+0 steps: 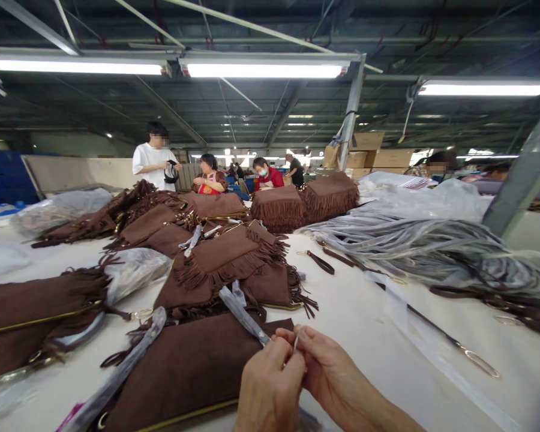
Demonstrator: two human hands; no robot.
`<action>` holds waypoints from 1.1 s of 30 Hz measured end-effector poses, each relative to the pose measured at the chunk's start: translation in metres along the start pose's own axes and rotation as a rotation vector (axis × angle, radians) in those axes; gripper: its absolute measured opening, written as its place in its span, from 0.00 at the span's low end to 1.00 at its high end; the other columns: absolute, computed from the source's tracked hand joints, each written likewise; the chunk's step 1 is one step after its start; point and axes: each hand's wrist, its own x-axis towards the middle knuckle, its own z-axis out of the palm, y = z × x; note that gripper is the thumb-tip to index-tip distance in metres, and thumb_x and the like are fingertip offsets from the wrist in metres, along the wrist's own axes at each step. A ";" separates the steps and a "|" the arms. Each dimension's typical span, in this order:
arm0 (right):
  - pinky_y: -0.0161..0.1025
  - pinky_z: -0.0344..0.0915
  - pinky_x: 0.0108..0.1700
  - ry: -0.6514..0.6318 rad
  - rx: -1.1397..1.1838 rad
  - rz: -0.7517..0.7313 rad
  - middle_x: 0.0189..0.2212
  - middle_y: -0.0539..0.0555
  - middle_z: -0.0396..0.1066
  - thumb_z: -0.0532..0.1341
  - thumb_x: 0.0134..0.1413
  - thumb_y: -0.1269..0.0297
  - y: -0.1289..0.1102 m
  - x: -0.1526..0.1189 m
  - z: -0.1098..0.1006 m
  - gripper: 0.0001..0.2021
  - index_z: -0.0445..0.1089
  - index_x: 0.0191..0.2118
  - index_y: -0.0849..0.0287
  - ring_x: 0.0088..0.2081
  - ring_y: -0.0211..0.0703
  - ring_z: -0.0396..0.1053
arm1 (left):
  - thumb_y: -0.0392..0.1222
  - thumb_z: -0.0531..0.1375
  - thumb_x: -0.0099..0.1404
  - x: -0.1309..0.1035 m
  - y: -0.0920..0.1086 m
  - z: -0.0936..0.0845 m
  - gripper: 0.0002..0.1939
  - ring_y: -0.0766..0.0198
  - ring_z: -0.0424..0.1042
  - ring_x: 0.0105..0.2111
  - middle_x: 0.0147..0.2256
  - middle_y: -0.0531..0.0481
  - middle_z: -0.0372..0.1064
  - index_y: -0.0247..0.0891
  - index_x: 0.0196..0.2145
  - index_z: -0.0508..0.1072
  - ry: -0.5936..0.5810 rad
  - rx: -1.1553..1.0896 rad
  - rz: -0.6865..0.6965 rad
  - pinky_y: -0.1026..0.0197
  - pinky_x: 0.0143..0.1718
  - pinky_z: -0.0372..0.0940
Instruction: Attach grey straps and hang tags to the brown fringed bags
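My left hand and my right hand meet at the near edge of a dark brown suede bag with a gold zip, lying flat. A strap in clear plastic wrap runs down into my left fingers, which are closed on it. My right thumb and fingers pinch a small pale piece at the same spot; what it is I cannot make out. Another plastic-wrapped strap lies across the bag's left side. Just beyond are fringed brown bags in a loose heap.
Brown bags lie at left beside crumpled plastic. To the right are a bundle of plastic-wrapped straps, a short wrist loop and a strap with a gold clasp. A metal post rises at right. Several people stand or sit beyond the table.
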 end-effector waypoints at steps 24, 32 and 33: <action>0.37 0.67 0.34 -0.223 -0.822 0.069 0.31 0.51 0.74 0.70 0.44 0.63 -0.027 -0.043 -0.087 0.25 0.73 0.51 0.53 0.31 0.44 0.70 | 0.44 0.62 0.56 0.049 -0.029 -0.094 0.13 0.68 0.57 0.25 0.21 0.56 0.59 0.36 0.19 0.66 -0.143 -0.852 -0.704 0.65 0.28 0.53; 0.35 0.69 0.33 -0.290 -0.578 -0.138 0.43 0.55 0.73 0.68 0.52 0.51 -0.048 -0.030 -0.013 0.24 0.70 0.54 0.52 0.34 0.41 0.70 | 0.29 0.60 0.55 0.087 0.019 -0.068 0.08 0.68 0.64 0.30 0.27 0.54 0.64 0.36 0.21 0.76 -0.397 -0.746 -0.445 0.66 0.31 0.56; 0.30 0.63 0.25 -0.325 -0.497 -0.096 0.36 0.52 0.72 0.68 0.52 0.50 -0.044 -0.026 -0.007 0.23 0.71 0.51 0.53 0.26 0.35 0.66 | 0.28 0.60 0.55 0.091 0.018 -0.067 0.09 0.68 0.65 0.30 0.27 0.54 0.64 0.36 0.21 0.76 -0.387 -0.724 -0.431 0.66 0.31 0.56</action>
